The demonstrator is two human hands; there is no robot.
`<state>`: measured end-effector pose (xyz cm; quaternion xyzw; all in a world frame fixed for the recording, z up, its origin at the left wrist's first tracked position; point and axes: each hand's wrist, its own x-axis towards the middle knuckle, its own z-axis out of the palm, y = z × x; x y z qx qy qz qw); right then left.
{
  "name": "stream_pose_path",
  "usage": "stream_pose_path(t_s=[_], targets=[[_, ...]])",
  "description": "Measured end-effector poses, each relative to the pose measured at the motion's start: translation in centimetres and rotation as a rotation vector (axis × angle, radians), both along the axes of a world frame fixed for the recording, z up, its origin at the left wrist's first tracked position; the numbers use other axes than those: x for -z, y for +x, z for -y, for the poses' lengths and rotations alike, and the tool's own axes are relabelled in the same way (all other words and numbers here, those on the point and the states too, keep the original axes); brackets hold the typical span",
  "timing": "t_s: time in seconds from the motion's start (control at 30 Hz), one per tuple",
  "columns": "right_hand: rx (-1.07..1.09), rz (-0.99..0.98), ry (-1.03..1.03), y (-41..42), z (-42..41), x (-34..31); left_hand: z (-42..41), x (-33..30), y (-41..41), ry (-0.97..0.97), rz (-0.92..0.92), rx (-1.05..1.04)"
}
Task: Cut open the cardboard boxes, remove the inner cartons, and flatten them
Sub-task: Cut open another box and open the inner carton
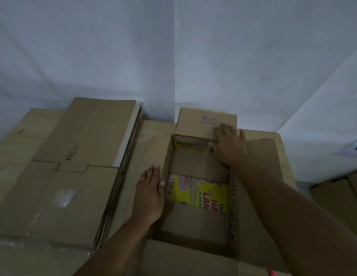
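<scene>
My left hand point(150, 193) lies flat and open against the left wall of the opened brown cardboard box point(259, 198) on the pale wooden table point(155, 126); my right hand point(229, 145), open too, presses its far flap beside yellow printed cartons point(199, 191) inside.

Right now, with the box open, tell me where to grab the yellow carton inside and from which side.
Come straight down from above: the open box walls close off every side. The yellow carton lies flat on the bottom, partly tucked under brown inner flaps, so hook fingertips under its exposed near edge and lift. The left hand on the left wall could steady the box; the right hand presses the far flap.
</scene>
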<state>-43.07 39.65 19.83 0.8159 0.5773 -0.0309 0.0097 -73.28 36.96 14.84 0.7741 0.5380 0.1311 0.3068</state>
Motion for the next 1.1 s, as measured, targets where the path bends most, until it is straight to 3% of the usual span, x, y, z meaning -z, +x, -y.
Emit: stream_pose_path(t_s=[0.1,0.27,0.4,0.53,0.67,0.77,0.93,1.1], targets=[[-0.006,-0.053,-0.133,-0.2,0.9,2.3,0.1,0.1,0.0,-0.052,0.076,-0.020],[-0.028,-0.162,-0.116,1.0,1.0,2.2,-0.3,0.0,0.1,-0.094,0.139,-0.051],[0.003,-0.230,0.027,-0.4,2.4,1.1,0.0,-1.0,-0.8,-0.154,0.356,-0.230],[0.032,-0.286,0.271,-5.1,5.8,0.2,0.3,-2.6,-3.8,-0.043,0.363,-0.317],[0.011,-0.413,0.257,-12.9,9.8,0.4,0.9,-2.5,-7.7,-0.005,0.414,-0.405],[-0.095,-0.358,0.290,-19.4,12.3,1.0,1.6,-2.0,-10.5,-0.002,0.442,-0.441],[-0.275,-0.249,0.021,-27.6,13.4,0.8,2.7,-1.9,-13.8,-0.046,0.483,-0.443],[-0.251,-0.104,-0.133,-29.9,12.5,1.5,3.5,-1.9,-16.0,-0.049,0.447,-0.390]])
